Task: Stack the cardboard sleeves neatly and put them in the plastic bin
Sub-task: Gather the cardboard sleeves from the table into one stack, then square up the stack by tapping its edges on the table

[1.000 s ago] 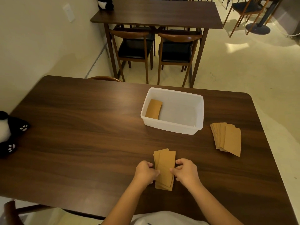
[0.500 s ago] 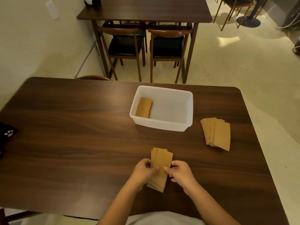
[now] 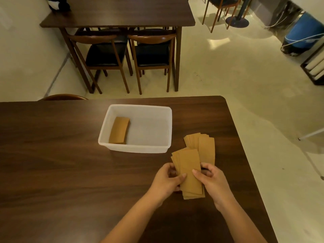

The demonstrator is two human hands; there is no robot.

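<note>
Both hands grip one stack of brown cardboard sleeves, slightly fanned at its top, over the dark wooden table. My left hand pinches its left side and my right hand its right side. A second fanned pile of sleeves lies flat on the table just beyond, partly covered by the held stack. The white plastic bin stands to the left of that pile with one small stack of sleeves lying in its left half.
The table's right edge runs close to the loose pile. Beyond the table are a chair back, another wooden table with two black-seated chairs, and a blue barrel at the far right.
The held stack has come closer to the loose pile and now overlaps its near corner. The view has swung right, so the bin sits further left in view and the plush toy is gone.
</note>
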